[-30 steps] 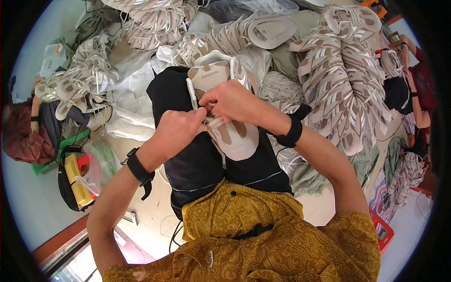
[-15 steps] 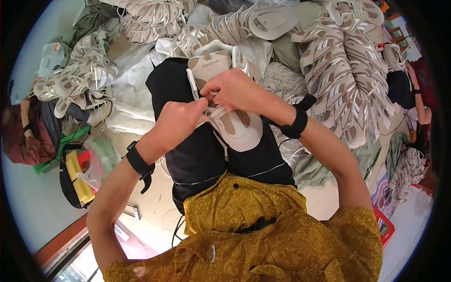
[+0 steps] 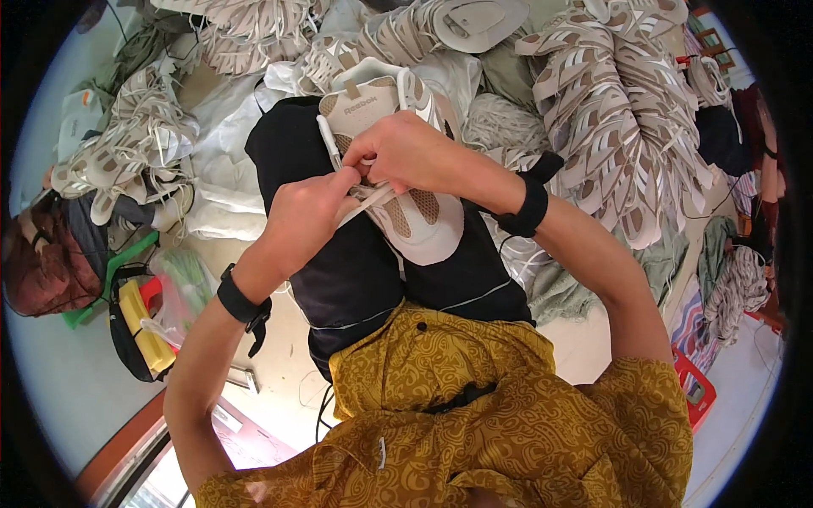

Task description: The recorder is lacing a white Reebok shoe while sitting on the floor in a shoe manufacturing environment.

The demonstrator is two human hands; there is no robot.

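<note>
Fingers of left hand (image 3: 306, 218) and right hand (image 3: 405, 154) pinched the thin, limp white lace (image 3: 366, 203) on the light, soft shoe (image 3: 398, 169), best gripped near its tip.

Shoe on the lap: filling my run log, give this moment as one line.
left hand: pinching lace | right hand: on shoe | shoe: on lap | around: piled uppers

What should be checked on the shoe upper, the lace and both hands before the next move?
1. Shoe upper rests on the lap: ok.
2. Left hand pinches the white lace: ok.
3. Right hand is at the eyelet area: ok.
4. Lace tip through an eyelet: cannot tell, fingers hide it.
5. Upper sits flat, tongue pointing away: ok.
</note>
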